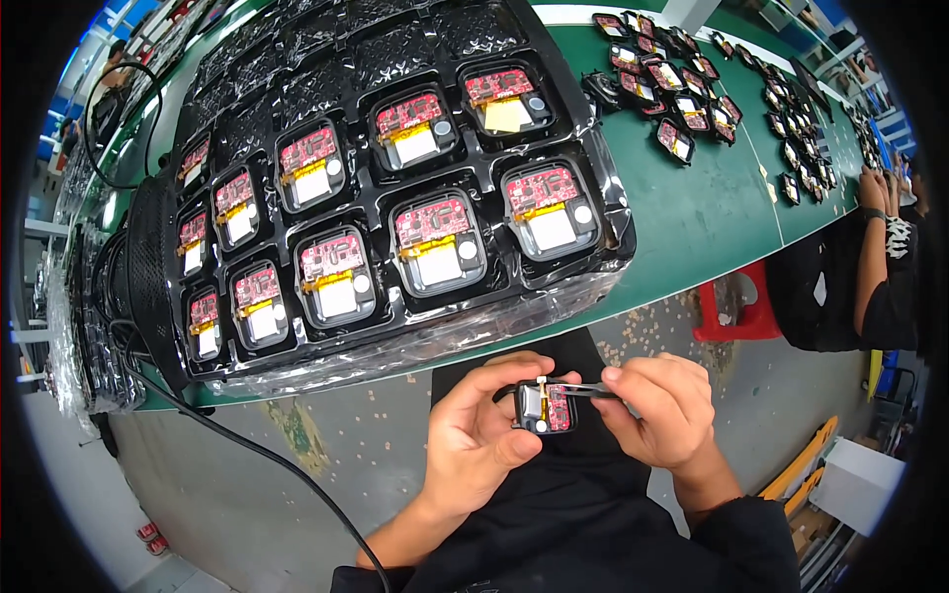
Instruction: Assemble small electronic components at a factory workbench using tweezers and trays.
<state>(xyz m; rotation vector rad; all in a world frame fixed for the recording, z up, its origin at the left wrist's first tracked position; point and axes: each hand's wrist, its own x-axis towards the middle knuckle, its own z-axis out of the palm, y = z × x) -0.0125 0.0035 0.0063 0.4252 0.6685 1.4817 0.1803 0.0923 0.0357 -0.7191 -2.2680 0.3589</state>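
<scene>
My left hand (463,435) grips a small smartwatch module (535,405) by its edges, above my lap. The module has a dark rounded case, a red circuit board, a pale battery-like block and a yellow strip. In my right hand (664,410) a pair of tweezers (589,390) is pinched, pointing left. Its tips reach the upper part of the module, by the red board. Whether they grip any small part there cannot be made out.
A black plastic tray (388,51) on the green table (707,212) holds several similar modules in its two front rows. More modules (682,94) lie loose to the right. A black cable (287,465) hangs at left. A red stool (736,306) and another person's arm (872,252) are at right.
</scene>
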